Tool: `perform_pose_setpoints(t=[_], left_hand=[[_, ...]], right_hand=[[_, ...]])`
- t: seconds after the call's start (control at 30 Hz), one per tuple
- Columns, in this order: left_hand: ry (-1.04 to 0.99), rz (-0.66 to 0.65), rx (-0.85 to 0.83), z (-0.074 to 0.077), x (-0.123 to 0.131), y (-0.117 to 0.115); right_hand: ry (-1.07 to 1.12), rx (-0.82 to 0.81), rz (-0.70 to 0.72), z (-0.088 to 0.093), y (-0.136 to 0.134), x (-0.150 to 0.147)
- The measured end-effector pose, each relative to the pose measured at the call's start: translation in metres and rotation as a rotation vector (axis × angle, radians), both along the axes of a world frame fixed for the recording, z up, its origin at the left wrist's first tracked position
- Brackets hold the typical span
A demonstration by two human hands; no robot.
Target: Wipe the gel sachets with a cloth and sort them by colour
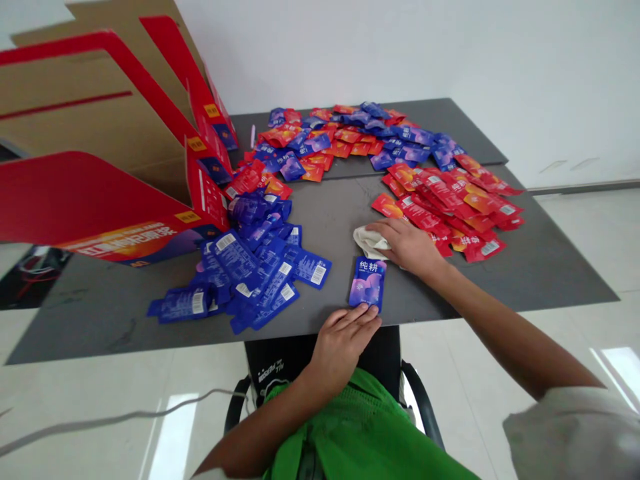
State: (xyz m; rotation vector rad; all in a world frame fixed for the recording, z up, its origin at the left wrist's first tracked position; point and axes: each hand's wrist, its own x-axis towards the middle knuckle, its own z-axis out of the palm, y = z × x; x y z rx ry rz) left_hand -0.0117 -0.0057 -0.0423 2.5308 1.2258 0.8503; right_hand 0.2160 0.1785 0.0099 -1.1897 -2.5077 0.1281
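Observation:
A blue pouch [367, 283] with white characters and purple fruit on its front lies face up near the table's front edge. The fingers of my left hand [345, 340] lie stretched out across the pouch's lower edge, pressing it down; the left thumb is hidden. Just above the pouch's top edge, my right hand [410, 247] is closed on a crumpled white cloth [370, 241] against the tabletop. A pile of red pouches [450, 200] is right beside my right hand. To the left of the single pouch lies a loose heap of blue pouches [260, 267].
Mixed red and blue pouches [325, 140] spread along the back of the grey table [330, 207]. Open red cardboard boxes [125, 193] stand at the left. A chair armrest [423, 403] and a grey cable [125, 419] show below the table edge.

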Motion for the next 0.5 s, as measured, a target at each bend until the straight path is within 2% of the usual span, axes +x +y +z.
perform_pose_setpoints(t=[0.1, 0.17, 0.23, 0.3, 0.37, 0.43, 0.5], left_hand=[[0.008, 0.005, -0.016, -0.001, 0.001, 0.0], [0.006, 0.003, -0.015, -0.002, 0.001, 0.0], [0.005, -0.001, -0.02, -0.001, 0.001, 0.0], [0.006, 0.001, -0.032, 0.001, 0.001, 0.0], [0.007, 0.0, -0.044, 0.002, 0.001, 0.001], [0.01, -0.002, -0.047, 0.002, 0.001, 0.001], [0.029, -0.007, -0.044, 0.0, 0.0, 0.0]], right_hand=[[0.111, 0.129, -0.091, 0.021, -0.003, 0.002], [0.18, 0.159, -0.105, 0.033, -0.026, 0.001], [0.164, 0.099, -0.026, 0.037, -0.058, -0.002], [0.101, 0.01, 0.13, 0.032, -0.087, -0.006], [0.056, -0.056, 0.232, 0.02, -0.104, -0.01], [0.049, -0.083, 0.248, 0.005, -0.102, -0.012], [0.049, -0.079, 0.198, -0.007, -0.083, -0.012]])
